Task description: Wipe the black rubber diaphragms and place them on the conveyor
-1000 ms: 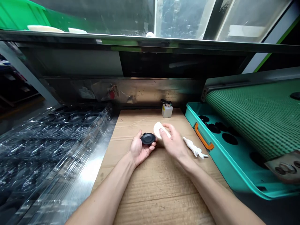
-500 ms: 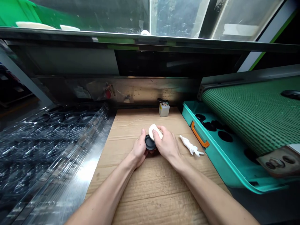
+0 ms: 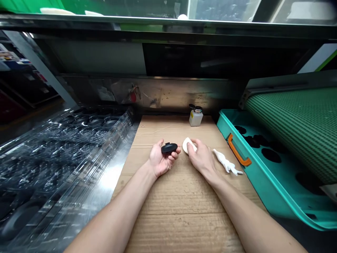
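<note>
In my left hand (image 3: 161, 160), palm up, lies a round black plastic part (image 3: 169, 148) like a small lid or compact case, tilted edge-on with a small tab on its rim. My fingers are curled around its lower side. My right hand (image 3: 201, 156) pinches a white round pad (image 3: 187, 144) between thumb and fingers, just right of the black part and apart from it. To the right of that hand, a white crumpled glove or finger-shaped cloth (image 3: 226, 162) rests on the cardboard (image 3: 168, 203).
A small bottle with a flip top (image 3: 196, 117) stands at the cardboard's back edge. On the right, a teal bin (image 3: 250, 181) with an orange handle (image 3: 238, 151) holds black round pieces below a green conveyor belt (image 3: 295, 109). Clear trays (image 3: 60, 151) of black parts lie left.
The white pad has moved off the black part to the right with my right hand. My left hand has turned palm up, tilting the black part. The camera view has shifted.
</note>
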Demonstrator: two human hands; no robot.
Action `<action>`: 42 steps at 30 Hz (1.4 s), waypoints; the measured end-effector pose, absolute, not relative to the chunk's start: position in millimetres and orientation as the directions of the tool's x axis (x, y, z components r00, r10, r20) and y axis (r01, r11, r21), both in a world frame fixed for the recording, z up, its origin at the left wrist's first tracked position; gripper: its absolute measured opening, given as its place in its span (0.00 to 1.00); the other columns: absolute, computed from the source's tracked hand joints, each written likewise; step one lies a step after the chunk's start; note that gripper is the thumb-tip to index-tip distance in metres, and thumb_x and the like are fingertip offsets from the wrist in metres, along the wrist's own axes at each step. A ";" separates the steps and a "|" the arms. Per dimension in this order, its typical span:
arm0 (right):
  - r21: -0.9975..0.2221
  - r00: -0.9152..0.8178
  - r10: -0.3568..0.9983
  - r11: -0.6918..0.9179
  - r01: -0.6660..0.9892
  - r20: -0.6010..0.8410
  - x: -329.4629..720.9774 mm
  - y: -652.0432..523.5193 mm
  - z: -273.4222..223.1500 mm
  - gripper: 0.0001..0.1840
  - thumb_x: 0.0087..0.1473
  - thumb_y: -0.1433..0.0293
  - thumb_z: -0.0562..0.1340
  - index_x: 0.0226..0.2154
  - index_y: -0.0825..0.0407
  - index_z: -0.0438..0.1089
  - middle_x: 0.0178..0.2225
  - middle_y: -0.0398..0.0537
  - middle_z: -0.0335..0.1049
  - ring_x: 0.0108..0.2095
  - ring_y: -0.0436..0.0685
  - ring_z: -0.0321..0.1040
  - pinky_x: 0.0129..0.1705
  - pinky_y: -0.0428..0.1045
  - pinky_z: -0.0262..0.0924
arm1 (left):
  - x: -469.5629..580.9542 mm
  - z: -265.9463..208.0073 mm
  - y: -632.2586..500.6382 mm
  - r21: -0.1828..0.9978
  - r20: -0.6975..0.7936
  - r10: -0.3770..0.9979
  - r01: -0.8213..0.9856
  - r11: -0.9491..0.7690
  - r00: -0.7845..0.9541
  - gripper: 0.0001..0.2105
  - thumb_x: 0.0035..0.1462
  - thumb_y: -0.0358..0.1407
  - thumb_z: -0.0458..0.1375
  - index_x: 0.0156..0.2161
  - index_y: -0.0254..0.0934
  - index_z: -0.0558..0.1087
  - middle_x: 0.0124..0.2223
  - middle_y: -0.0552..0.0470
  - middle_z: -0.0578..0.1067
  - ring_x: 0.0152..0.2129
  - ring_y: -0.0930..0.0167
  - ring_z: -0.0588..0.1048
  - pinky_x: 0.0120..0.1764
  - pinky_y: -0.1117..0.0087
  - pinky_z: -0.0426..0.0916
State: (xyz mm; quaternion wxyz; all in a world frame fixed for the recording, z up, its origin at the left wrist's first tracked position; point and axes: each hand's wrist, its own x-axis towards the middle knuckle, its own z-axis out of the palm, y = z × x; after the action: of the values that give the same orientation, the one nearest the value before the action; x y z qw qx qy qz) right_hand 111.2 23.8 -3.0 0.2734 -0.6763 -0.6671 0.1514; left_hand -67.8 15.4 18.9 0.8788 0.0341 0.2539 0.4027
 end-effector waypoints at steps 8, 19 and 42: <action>-0.519 0.051 0.984 0.046 0.853 0.170 112.5 23.8 -3.4 0.22 0.62 0.57 0.50 0.52 0.47 0.67 0.41 0.50 0.76 0.43 0.61 0.71 0.42 0.51 0.59 | -65.2 26.1 10.5 0.312 -0.443 0.742 -0.690 0.654 0.503 0.25 0.66 0.45 0.38 0.40 0.25 0.69 0.27 0.41 0.72 0.17 0.75 0.69 0.15 0.81 0.63; -0.414 0.036 0.992 0.018 0.910 0.121 111.4 21.1 0.8 0.22 0.63 0.57 0.48 0.52 0.46 0.66 0.40 0.51 0.75 0.41 0.62 0.72 0.39 0.51 0.56 | -58.2 25.2 9.6 0.701 -0.302 0.909 -0.580 0.415 0.286 0.23 0.63 0.48 0.44 0.44 0.26 0.70 0.34 0.40 0.74 0.23 0.71 0.72 0.23 0.73 0.68; -0.368 0.032 0.994 0.010 0.930 0.109 110.7 23.3 -1.5 0.23 0.63 0.55 0.48 0.51 0.46 0.67 0.40 0.52 0.76 0.40 0.64 0.72 0.37 0.51 0.57 | -38.6 32.2 -13.9 0.942 0.335 0.932 0.056 -0.331 -0.135 0.35 0.37 0.26 0.71 0.53 0.43 0.66 0.50 0.48 0.73 0.51 0.66 0.69 0.55 0.68 0.59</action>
State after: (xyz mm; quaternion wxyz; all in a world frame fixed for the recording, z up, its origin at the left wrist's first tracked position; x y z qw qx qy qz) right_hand 110.7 23.3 -1.5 0.1725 -0.6974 -0.6895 0.0924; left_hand -38.6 -13.9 32.2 0.3629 0.5485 0.4504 0.6038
